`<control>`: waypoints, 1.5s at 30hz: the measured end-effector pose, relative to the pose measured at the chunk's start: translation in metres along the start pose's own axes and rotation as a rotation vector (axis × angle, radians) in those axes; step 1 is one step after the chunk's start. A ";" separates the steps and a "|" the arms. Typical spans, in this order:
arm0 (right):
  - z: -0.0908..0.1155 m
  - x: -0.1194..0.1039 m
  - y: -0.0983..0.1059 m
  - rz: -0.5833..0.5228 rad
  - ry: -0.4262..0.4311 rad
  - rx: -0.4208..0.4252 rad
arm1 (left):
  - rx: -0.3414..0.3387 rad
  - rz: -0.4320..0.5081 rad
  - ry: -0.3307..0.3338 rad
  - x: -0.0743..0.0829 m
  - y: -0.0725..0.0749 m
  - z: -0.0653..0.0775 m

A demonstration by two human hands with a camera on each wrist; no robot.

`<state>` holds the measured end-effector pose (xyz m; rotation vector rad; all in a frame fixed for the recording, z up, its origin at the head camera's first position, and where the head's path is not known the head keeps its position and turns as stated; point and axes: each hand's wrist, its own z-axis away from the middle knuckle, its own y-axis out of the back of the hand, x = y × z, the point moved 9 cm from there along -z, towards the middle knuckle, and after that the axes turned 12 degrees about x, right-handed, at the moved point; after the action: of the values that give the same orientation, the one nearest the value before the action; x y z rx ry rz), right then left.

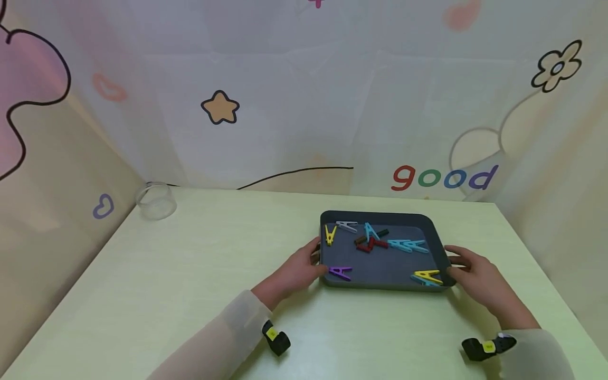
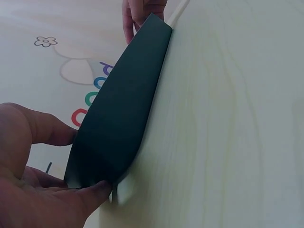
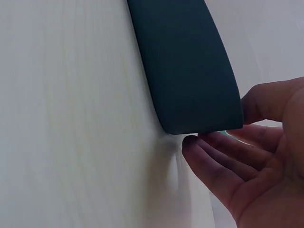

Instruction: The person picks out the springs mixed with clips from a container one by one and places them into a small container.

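A dark grey rectangular tray [image 1: 380,274] is held between both hands at the right of the table. My left hand [image 1: 300,266] grips its left side, thumb at the rim and fingers against the side wall. On the opposite side my right hand [image 1: 482,277] grips the rim with its thumb, fingers against the wall. Inside lie a purple clothespin [image 1: 340,272], a yellow clothespin [image 1: 330,235], a pale grey clothespin [image 1: 347,226] and several blue clothespins [image 1: 401,245]. Another yellow clothespin [image 1: 427,275] overlaps a blue one. Small dark red ridged pieces [image 1: 378,242] lie mid-tray beside brownish ones.
A clear round container [image 1: 155,201] stands at the table's far left corner. The pale wooden table [image 1: 190,274] meets a printed cloth backdrop [image 1: 285,116] behind and at both sides. Each wrist carries a small black camera [image 1: 276,339] over a light sleeve.
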<state>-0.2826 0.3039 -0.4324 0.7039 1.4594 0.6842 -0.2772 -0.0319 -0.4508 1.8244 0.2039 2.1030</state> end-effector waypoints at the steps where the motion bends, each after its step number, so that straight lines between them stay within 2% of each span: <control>1: -0.002 0.000 0.000 -0.001 -0.001 0.001 | 0.004 0.001 0.001 0.000 0.000 -0.001; 6: -0.012 -0.003 0.003 -0.042 0.006 0.013 | 0.037 -0.004 -0.018 0.003 0.002 -0.010; 11: -0.022 -0.004 0.002 -0.168 -0.030 0.002 | 0.097 0.023 -0.029 0.007 0.007 -0.020; 16: -0.032 0.003 -0.008 -0.299 -0.094 -0.015 | 0.153 0.054 -0.033 0.010 0.012 -0.027; 19: -0.040 -0.001 -0.018 -0.379 -0.120 -0.033 | 0.181 0.062 -0.046 0.010 0.019 -0.032; 23: -0.046 -0.005 -0.028 -0.424 -0.124 -0.042 | 0.203 0.083 -0.060 0.007 0.022 -0.037; 30: -0.043 0.006 -0.030 -0.437 -0.103 0.021 | 0.193 0.055 -0.100 0.006 0.014 -0.043; 35: -0.034 0.018 -0.032 -0.497 -0.107 0.044 | 0.192 0.044 -0.077 0.003 0.008 -0.039; 39: -0.033 0.019 -0.032 -0.550 -0.128 0.058 | 0.187 0.030 -0.076 0.001 0.007 -0.039; 45: -0.036 0.014 -0.029 -0.544 -0.154 0.084 | 0.178 0.029 -0.083 0.004 0.010 -0.042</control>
<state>-0.3186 0.2969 -0.4640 0.3821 1.4543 0.1469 -0.3200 -0.0350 -0.4505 2.0231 0.3565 2.0813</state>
